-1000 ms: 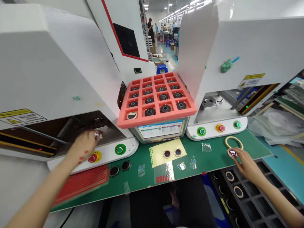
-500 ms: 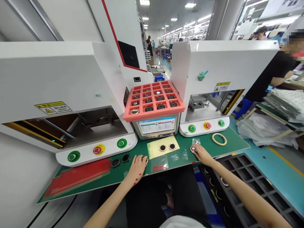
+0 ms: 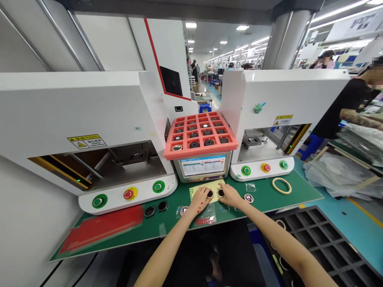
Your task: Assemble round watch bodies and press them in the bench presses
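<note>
My left hand (image 3: 201, 199) has its fingers closed around a round, dark-faced watch case (image 3: 210, 194) on the yellow sheet (image 3: 196, 189). Just to its right, my right hand (image 3: 231, 195) grips a similar watch case (image 3: 220, 193) by the edge, thumb and fingers on either side. Beside my left wrist lies a round disc with a pale rim and white marks (image 3: 184, 211), partly covered by the arm. A matching disc (image 3: 248, 198) rests right of my right wrist. Small red strips (image 3: 205, 220) lie on clear film below my left hand, and red bits stick to that hand.
A pink foam tray (image 3: 201, 147) of round parts rests on the monitor (image 3: 203, 165). White presses (image 3: 110, 99) (image 3: 287, 95) flank it. Red film (image 3: 104, 227), two black rings (image 3: 149, 211) and a cream ring (image 3: 281, 185) lie on the green mat. A black tray (image 3: 323, 235) sits lower right.
Both hands have moved inward to the two watch cases on the yellow sheet. The discs they were at are now left on the mat. The view has shifted slightly.
</note>
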Tool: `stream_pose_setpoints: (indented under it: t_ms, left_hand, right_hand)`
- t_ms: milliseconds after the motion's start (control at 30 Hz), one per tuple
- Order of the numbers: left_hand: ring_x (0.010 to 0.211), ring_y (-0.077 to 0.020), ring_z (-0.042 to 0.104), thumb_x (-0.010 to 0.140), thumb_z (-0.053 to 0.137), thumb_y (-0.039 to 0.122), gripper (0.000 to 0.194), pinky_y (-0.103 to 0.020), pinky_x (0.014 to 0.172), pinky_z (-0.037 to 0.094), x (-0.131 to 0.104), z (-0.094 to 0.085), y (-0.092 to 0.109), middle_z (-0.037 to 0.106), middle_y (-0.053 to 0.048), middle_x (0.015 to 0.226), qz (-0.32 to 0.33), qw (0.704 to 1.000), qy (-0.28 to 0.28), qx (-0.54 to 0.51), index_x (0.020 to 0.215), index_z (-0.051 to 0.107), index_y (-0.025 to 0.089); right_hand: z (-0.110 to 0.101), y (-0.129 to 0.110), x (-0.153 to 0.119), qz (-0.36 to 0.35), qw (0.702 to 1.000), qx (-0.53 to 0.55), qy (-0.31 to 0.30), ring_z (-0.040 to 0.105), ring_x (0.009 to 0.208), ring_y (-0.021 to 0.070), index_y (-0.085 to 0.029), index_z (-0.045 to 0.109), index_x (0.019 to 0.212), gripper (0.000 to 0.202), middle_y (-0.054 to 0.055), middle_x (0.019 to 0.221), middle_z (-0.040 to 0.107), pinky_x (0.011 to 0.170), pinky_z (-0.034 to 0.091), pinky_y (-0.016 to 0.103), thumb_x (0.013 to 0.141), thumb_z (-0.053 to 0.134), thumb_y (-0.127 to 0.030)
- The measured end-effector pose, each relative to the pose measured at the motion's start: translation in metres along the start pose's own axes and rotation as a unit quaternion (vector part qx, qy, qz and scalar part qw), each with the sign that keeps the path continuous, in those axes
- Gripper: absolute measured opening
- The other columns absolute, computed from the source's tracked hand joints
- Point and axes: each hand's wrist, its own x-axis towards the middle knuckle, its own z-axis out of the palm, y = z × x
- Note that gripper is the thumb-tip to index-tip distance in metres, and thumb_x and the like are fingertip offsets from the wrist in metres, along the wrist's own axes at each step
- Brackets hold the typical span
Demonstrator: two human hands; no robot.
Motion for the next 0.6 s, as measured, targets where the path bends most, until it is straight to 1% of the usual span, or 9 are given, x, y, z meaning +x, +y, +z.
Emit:
stream_pose_setpoints:
  t_ms: [67,133,167,233,300,367,433,500,600]
  left_hand:
    - [0.097,-0.0170,0.060,0.095,0.050,0.036,0.021,-0.035,0.087,0.052,-0.006,-0.007,0.002,0.064,-0.008,0.110,0.005,1.000,0.010,-0.006,0.106,0.063,0.024]
    - [0.099,-0.0182,0.060,0.095,0.050,0.035,0.019,-0.034,0.087,0.051,-0.018,-0.022,-0.001,0.064,-0.008,0.110,-0.002,0.999,0.030,-0.010,0.108,0.061,0.026]
    - [0.101,-0.0196,0.059,0.094,0.051,0.034,0.020,-0.035,0.088,0.051,-0.026,-0.034,-0.006,0.064,-0.009,0.111,-0.008,0.999,0.045,-0.011,0.110,0.060,0.025]
    - [0.107,-0.0222,0.058,0.093,0.051,0.032,0.023,-0.038,0.093,0.049,-0.044,-0.070,-0.026,0.063,-0.009,0.115,-0.034,0.996,0.085,-0.006,0.115,0.056,0.024]
    - [0.114,-0.0247,0.053,0.095,0.046,0.031,0.024,-0.043,0.100,0.043,-0.061,-0.117,-0.061,0.060,-0.011,0.120,-0.086,0.986,0.143,0.015,0.117,0.052,0.022]
    - [0.118,-0.0281,0.048,0.096,0.042,0.032,0.027,-0.048,0.104,0.037,-0.072,-0.166,-0.103,0.055,-0.016,0.125,-0.158,0.966,0.199,0.052,0.118,0.049,0.018]
    - [0.118,-0.0309,0.047,0.094,0.043,0.032,0.029,-0.051,0.103,0.035,-0.076,-0.207,-0.148,0.053,-0.018,0.124,-0.222,0.945,0.225,0.086,0.117,0.048,0.015]
    - [0.114,-0.0313,0.049,0.092,0.048,0.029,0.027,-0.051,0.101,0.038,-0.073,-0.232,-0.190,0.056,-0.017,0.119,-0.270,0.931,0.221,0.106,0.114,0.051,0.014]
    - [0.106,-0.0264,0.056,0.090,0.054,0.027,0.026,-0.047,0.096,0.043,-0.055,-0.244,-0.241,0.061,-0.012,0.111,-0.316,0.925,0.181,0.109,0.112,0.056,0.013]
  right_hand:
    - [0.001,0.000,0.001,0.009,1.000,0.009,-0.008,0.060,0.106,0.0237,-0.017,0.053,0.125,0.040,0.009,0.119,0.060,0.090,0.051,0.045,0.092,0.059,-0.038]
    - [0.002,0.001,0.001,0.018,1.000,0.020,-0.013,0.059,0.106,0.0238,-0.018,0.052,0.126,0.041,0.009,0.119,0.059,0.090,0.050,0.045,0.091,0.059,-0.037]
    - [0.002,0.002,0.001,0.022,0.999,0.026,-0.014,0.059,0.107,0.0241,-0.017,0.051,0.127,0.042,0.009,0.119,0.059,0.091,0.050,0.045,0.090,0.060,-0.035]
    - [0.004,0.005,0.002,0.029,0.999,0.036,-0.014,0.057,0.109,0.0255,-0.016,0.048,0.128,0.047,0.011,0.119,0.059,0.093,0.048,0.044,0.086,0.063,-0.030]
    - [0.005,0.008,0.003,0.031,0.998,0.046,-0.015,0.056,0.111,0.0273,-0.015,0.046,0.128,0.051,0.013,0.119,0.058,0.095,0.046,0.043,0.081,0.063,-0.025]
    - [0.007,0.012,0.005,0.029,0.998,0.057,-0.019,0.055,0.111,0.0289,-0.014,0.045,0.128,0.055,0.016,0.118,0.057,0.097,0.045,0.042,0.077,0.063,-0.022]
    - [0.008,0.016,0.010,0.025,0.997,0.067,-0.030,0.055,0.109,0.0303,-0.013,0.044,0.127,0.057,0.017,0.116,0.057,0.096,0.045,0.043,0.074,0.062,-0.022]
    - [0.009,0.020,0.015,0.023,0.996,0.073,-0.044,0.056,0.106,0.0313,-0.012,0.044,0.126,0.059,0.016,0.111,0.058,0.093,0.046,0.043,0.071,0.063,-0.022]
    - [0.010,0.026,0.022,0.028,0.995,0.080,-0.061,0.059,0.100,0.0308,-0.013,0.043,0.127,0.062,0.012,0.101,0.061,0.087,0.048,0.041,0.068,0.061,-0.022]
